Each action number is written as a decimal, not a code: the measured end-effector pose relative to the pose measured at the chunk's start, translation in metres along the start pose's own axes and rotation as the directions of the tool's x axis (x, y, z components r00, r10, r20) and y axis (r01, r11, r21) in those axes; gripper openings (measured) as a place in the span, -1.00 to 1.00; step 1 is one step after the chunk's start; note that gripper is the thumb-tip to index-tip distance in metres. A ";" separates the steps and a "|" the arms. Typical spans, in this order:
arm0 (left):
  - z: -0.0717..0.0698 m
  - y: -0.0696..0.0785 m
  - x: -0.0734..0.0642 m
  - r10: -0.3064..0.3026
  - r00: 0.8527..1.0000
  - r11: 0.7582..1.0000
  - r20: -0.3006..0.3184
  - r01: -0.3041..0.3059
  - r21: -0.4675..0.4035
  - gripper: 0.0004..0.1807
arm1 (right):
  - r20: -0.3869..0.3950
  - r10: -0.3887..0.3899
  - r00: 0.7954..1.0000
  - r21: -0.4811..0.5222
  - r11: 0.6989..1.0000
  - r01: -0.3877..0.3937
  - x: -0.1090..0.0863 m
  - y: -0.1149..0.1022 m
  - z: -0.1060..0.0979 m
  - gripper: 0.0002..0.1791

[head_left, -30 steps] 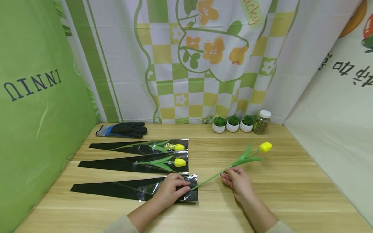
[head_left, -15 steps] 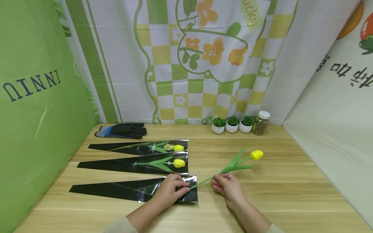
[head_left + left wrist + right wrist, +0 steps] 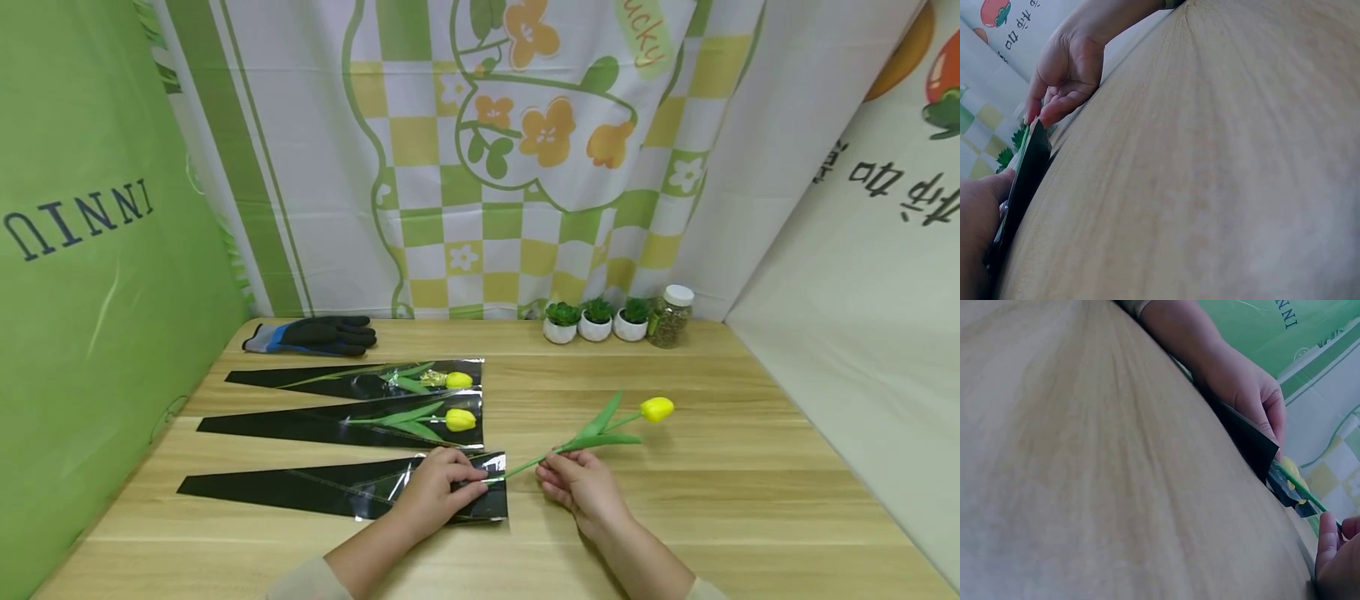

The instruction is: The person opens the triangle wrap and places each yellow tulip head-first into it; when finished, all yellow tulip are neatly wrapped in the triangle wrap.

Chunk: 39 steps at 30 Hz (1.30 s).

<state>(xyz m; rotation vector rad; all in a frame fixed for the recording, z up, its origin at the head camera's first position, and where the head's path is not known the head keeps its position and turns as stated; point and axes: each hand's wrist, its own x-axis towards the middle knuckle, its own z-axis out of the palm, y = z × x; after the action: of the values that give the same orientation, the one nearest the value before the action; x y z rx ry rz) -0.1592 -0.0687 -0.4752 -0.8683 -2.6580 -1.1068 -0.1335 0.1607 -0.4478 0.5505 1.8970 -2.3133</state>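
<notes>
My right hand (image 3: 588, 493) pinches the green stem of a yellow artificial tulip (image 3: 592, 433) just below its leaves. The bloom points up and to the right, and the stem's lower end reaches the mouth of the nearest black flower sleeve (image 3: 277, 492). My left hand (image 3: 444, 490) lies over the wide end of that sleeve and grips it, thumb and fingertips at its mouth beside the stem. The stem's tip is hidden by the left fingers. In the right wrist view the stem (image 3: 1300, 485) runs between both hands, with the sleeve's dark edge (image 3: 1250, 440) beneath the left hand.
Beyond lie two more black sleeves (image 3: 262, 427), each holding a yellow tulip (image 3: 460, 419). A grey, blue and black glove (image 3: 311, 336) is at the back left. Three small potted succulents (image 3: 596, 321) and a white-lidded jar (image 3: 670, 317) stand by the back curtain.
My right hand has moved left and slightly down with the tulip, bringing the stem further into the sleeve's mouth. My left hand stays in place on the sleeve.
</notes>
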 end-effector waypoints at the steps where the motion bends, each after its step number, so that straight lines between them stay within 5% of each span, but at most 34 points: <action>1: 0.000 0.000 0.000 -0.001 1.000 1.000 0.002 0.001 0.000 -0.84 | 0.005 0.004 1.000 0.006 1.000 -0.004 0.000 0.000 0.000 -0.68; 6: 0.000 -0.001 0.000 -0.001 1.000 1.000 0.013 0.001 0.005 -0.84 | 0.112 0.032 0.993 0.040 0.999 -0.037 0.002 -0.001 -0.006 -0.61; 11: 0.000 -0.002 0.000 -0.001 1.000 1.000 0.018 0.001 0.017 -0.84 | 0.250 0.087 0.964 0.044 0.994 -0.101 0.001 -0.004 -0.015 -0.40; 16: 0.000 -0.001 0.000 0.001 1.000 1.000 0.011 -0.001 0.024 -0.84 | 0.290 0.114 0.950 0.021 0.992 -0.126 -0.001 -0.004 -0.020 -0.28; 24: 0.000 -0.002 0.001 -0.011 1.000 1.000 0.022 0.011 0.014 -0.83 | 0.328 0.117 0.937 -0.097 0.991 -0.089 -0.003 -0.010 -0.028 -0.34; 27: 0.000 -0.002 0.001 -0.008 1.000 1.000 0.020 0.008 0.012 -0.83 | 0.345 0.065 0.936 -0.227 0.974 0.016 -0.001 -0.022 -0.033 -0.39; 30: 0.000 -0.002 0.001 -0.004 1.000 1.000 0.014 0.004 0.012 -0.83 | 0.332 -0.070 0.941 -0.433 0.875 0.218 0.004 -0.035 -0.038 -0.53; 34: 0.000 -0.002 0.000 -0.004 1.000 1.000 0.010 0.004 0.009 -0.84 | 0.361 -0.265 0.894 -0.675 0.588 0.447 0.017 -0.047 -0.045 -0.69; 37: 0.000 -0.002 0.000 -0.002 1.000 1.000 0.009 0.001 0.007 -0.83 | 0.457 -0.326 0.827 -0.740 0.376 0.557 0.029 -0.049 -0.051 -0.73; 39: 0.000 -0.002 0.000 0.000 1.000 1.000 0.008 0.000 0.007 -0.83 | 0.529 -0.317 0.787 -0.747 0.266 0.609 0.035 -0.050 -0.054 -0.72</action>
<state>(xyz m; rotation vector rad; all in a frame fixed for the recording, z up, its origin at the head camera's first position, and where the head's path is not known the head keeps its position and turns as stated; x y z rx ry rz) -0.1605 -0.0698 -0.4766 -0.8728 -2.6667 -1.0957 -0.1698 0.2287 -0.4218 -0.5474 2.9484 -0.9617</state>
